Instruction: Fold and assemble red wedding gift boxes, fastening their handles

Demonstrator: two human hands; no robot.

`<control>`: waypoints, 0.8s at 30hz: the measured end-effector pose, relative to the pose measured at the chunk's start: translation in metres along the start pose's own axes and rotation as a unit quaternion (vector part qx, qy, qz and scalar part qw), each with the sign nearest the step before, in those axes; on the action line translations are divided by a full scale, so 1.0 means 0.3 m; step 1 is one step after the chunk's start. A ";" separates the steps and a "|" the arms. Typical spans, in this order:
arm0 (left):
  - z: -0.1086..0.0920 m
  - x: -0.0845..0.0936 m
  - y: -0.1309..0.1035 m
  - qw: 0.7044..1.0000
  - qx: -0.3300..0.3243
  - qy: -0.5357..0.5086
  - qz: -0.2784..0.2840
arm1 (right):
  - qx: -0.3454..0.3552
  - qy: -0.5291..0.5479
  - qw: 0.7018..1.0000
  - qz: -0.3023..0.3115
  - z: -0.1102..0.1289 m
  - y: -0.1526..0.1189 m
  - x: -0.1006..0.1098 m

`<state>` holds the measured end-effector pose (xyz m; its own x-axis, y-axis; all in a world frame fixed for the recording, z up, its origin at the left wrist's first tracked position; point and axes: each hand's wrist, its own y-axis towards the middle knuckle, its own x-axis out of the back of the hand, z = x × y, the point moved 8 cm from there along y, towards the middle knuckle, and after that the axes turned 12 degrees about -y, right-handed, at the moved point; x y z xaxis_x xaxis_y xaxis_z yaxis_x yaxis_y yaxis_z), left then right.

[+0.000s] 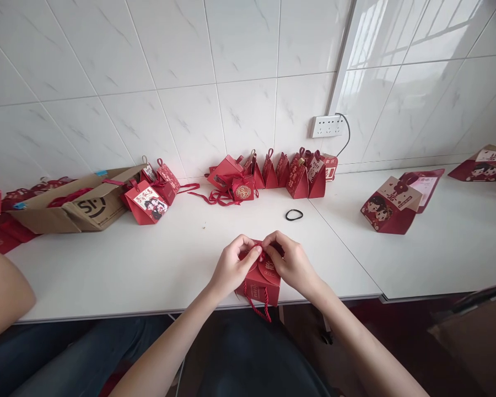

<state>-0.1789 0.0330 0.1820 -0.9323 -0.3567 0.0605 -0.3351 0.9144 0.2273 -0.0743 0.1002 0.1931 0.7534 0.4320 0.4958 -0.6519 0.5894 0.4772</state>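
A red gift box (258, 289) with gold lettering rests at the front edge of the white table, a twisted red cord handle (267, 306) hanging down its near side. Over the top of the box, my left hand (236, 263) pinches a red ribbon (261, 255) from the left. My right hand (289, 261) grips the same ribbon from the right, with thumb and forefinger pressed together. The two hands nearly meet, and the ribbon is mostly hidden between their fingertips.
Several red boxes (300, 182) line the tiled wall. A cardboard carton (101, 215) and a decorated box (146, 204) are at left; another patterned box (391, 205) is at right. A black band (294, 215) lies mid-table. Another person's arm (4, 292) enters at left.
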 end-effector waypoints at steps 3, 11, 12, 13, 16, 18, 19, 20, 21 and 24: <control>0.016 0.000 0.002 1.000 0.019 -0.020 0.004 | -0.009 0.000 1.000 0.002 -0.007 0.003 -0.006; 0.012 -0.005 0.005 0.999 0.023 -0.031 0.017 | 0.098 -0.060 0.993 -0.018 0.060 -0.029 0.035; 0.014 -0.005 0.004 0.999 0.025 -0.034 0.018 | 0.121 -0.076 0.989 -0.027 0.083 -0.045 0.047; 0.016 -0.005 0.004 0.999 0.027 -0.036 0.018 | 0.137 -0.095 0.986 -0.031 0.103 -0.062 0.056; 0.019 -0.003 0.002 0.999 0.030 -0.037 0.014 | 0.155 -0.166 0.974 -0.019 0.141 -0.104 0.057; 0.019 -0.003 0.002 0.999 0.031 -0.039 0.013 | 0.149 -0.197 0.969 -0.004 0.141 -0.115 0.047; 0.019 -0.004 0.001 0.998 0.031 -0.043 0.013 | 0.142 -0.200 0.969 0.002 0.135 -0.116 0.042; 0.018 -0.004 0.001 0.998 0.032 -0.047 0.012 | 0.134 -0.199 0.971 0.008 0.127 -0.113 0.037; 0.018 -0.005 0.001 0.998 0.032 -0.051 0.012 | 0.127 -0.196 0.972 0.013 0.118 -0.108 0.032; 0.021 -0.007 -0.002 0.997 0.037 -0.061 0.013 | 0.107 -0.198 0.974 0.018 0.101 -0.089 0.021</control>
<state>-0.1776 0.0343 0.1757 -0.9488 -0.3110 -0.0549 -0.3158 0.9360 0.1552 -0.0547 0.0665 0.2055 0.6647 0.1271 0.7362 -0.7125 0.4043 0.5735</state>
